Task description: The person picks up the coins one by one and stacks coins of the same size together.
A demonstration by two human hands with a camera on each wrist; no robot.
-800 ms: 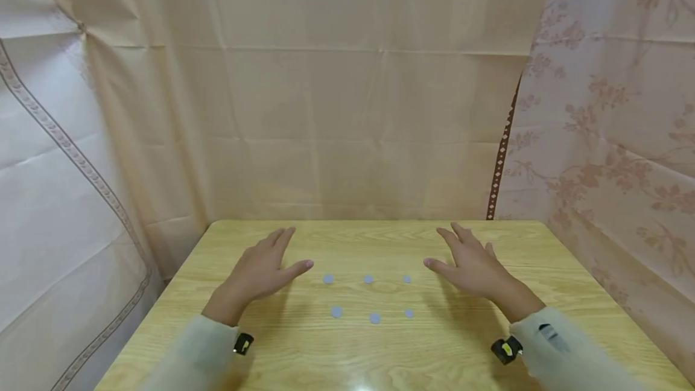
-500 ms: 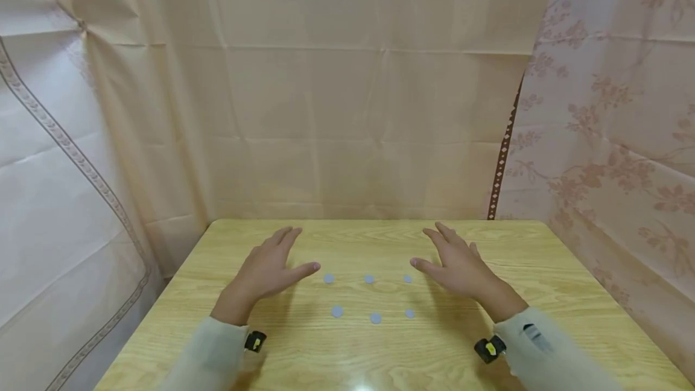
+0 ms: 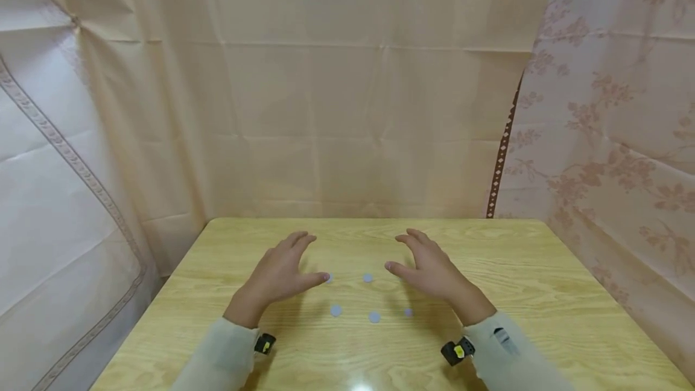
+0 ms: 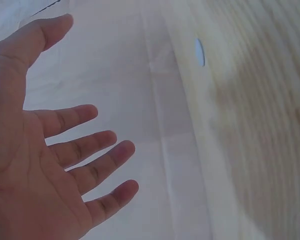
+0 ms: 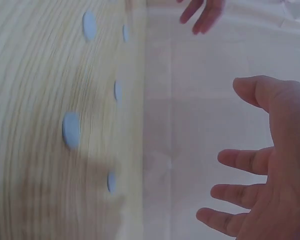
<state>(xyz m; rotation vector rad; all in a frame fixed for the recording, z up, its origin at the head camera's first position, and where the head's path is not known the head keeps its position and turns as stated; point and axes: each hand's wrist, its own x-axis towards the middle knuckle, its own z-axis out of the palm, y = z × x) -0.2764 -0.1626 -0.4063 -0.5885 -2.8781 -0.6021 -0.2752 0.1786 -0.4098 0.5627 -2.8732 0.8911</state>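
Several small flat pale-blue discs lie in two rows on the wooden table. In the near row are a left disc (image 3: 336, 311), a middle disc (image 3: 374, 317) and a right disc (image 3: 408, 312). The far row shows its middle disc (image 3: 367, 278); the left thumb partly covers the one at its left, and the right hand hides the one at its right. My left hand (image 3: 279, 276) is held over the table left of the discs, fingers spread, holding nothing. Opposite it, my right hand (image 3: 434, 273) hovers with relaxed fingers, its palm (image 5: 285, 175) facing inward without anything in it.
The light wooden table (image 3: 304, 355) ends at a beige curtain (image 3: 347, 107) behind it. A flowered cloth (image 3: 613, 125) hangs at the right and a white one (image 3: 49, 198) at the left. Each sleeve carries a small black wrist device (image 3: 458, 350).
Both hands have moved inward toward each other, the right one further. The left thumb now overlaps the far-left disc, and the right hand covers the far-right one.
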